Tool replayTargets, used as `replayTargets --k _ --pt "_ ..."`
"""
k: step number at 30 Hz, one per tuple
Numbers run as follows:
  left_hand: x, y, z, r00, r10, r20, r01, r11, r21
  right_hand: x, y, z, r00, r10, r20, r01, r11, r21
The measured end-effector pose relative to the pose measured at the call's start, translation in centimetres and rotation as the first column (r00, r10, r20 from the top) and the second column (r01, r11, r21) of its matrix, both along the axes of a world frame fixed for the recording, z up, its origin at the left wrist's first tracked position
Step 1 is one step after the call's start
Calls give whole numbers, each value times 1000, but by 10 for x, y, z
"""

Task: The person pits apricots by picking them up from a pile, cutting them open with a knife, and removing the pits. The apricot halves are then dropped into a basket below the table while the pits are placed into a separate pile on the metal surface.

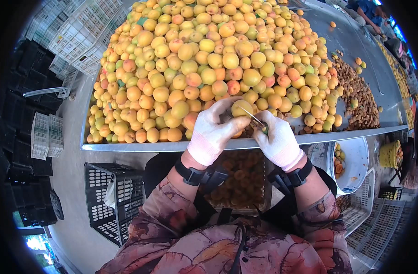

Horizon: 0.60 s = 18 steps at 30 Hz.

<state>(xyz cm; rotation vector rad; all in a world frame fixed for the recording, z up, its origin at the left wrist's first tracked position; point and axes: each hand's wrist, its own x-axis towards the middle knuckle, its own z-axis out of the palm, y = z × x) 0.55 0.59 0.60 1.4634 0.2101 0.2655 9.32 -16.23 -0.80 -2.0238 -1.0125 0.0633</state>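
Observation:
My left hand (218, 130), in a white glove, is closed around a yellow apricot (243, 108) at the front edge of a big heap of apricots (199, 59). A small knife (252, 115) is gripped in my gloved right hand (278, 139), its thin blade laid across the apricot's face. Part of the knife's handle shows between the right fingers. Both hands are close together just over the metal table's front rim (168, 147).
Brown pits (359, 100) are piled to the right of the heap. Below the table, a crate of apricot pieces (238, 180) sits between my knees. A black crate (113, 196) stands left, a white tub (352, 164) right. Another person (371, 13) is at the far right.

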Motion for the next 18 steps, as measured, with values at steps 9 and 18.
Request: replayTargets --k 9,18 --pt "-4 -2 11 999 38 16 -40 993 115 -1 0 -4 1000 21 -15 -21 998 -65" --pt "1 -11 7 988 71 135 -52 989 -137 -6 6 -1 999 -14 -36 13 1000 -9"
